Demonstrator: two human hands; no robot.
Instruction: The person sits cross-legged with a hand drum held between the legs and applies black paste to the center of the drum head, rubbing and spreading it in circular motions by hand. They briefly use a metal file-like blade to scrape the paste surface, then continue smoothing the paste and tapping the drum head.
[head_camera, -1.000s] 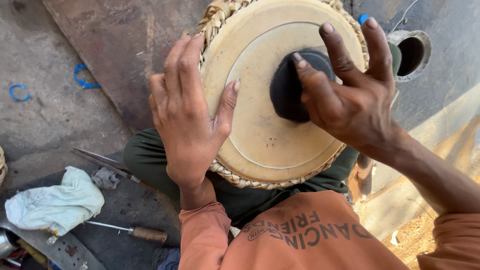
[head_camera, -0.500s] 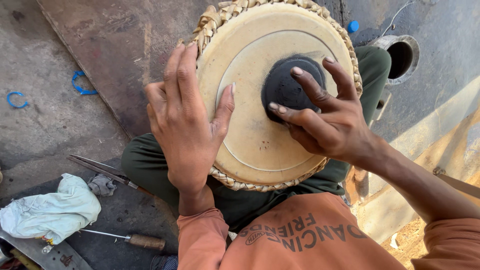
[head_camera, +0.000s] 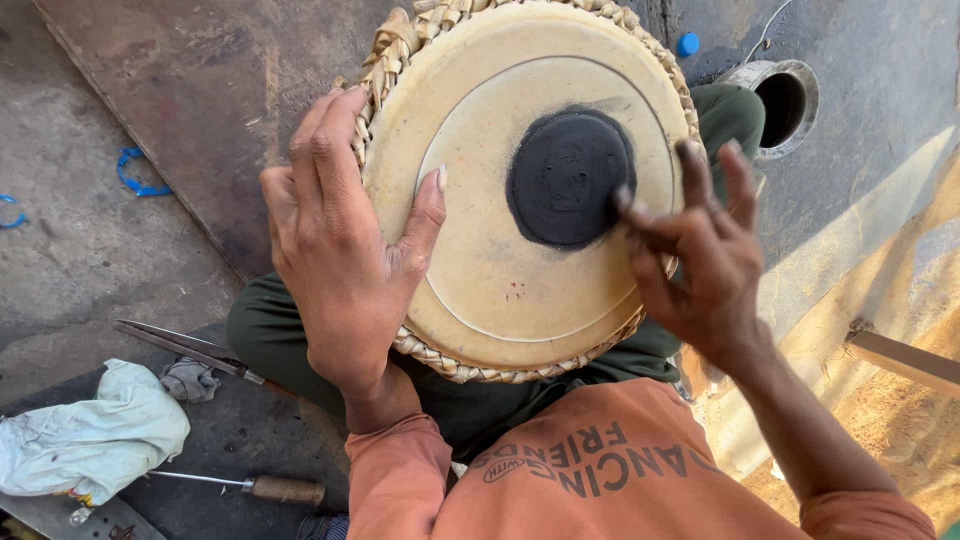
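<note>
A round hand drum with a cream skin head rests tilted on the lap of a seated person in dark green trousers, its face turned up toward the camera. A plaited straw-coloured braid rims the head all the way round. A black circular patch sits right of the centre of the skin.

The left hand lies over the drum's left edge, fingers spread on the braid and thumb pressed flat on the skin: it steadies the drum rather than closing round it. The right hand hovers at the right edge, fingers loosely curled and holding nothing; one fingertip meets the right margin of the black patch.

Open concrete floor lies to the left. On the near left are a crumpled pale cloth, a wooden-handled awl and a long metal blade, close to the left knee. At the far right, a round metal pipe opening and a small blue cap stand just past the rim.
</note>
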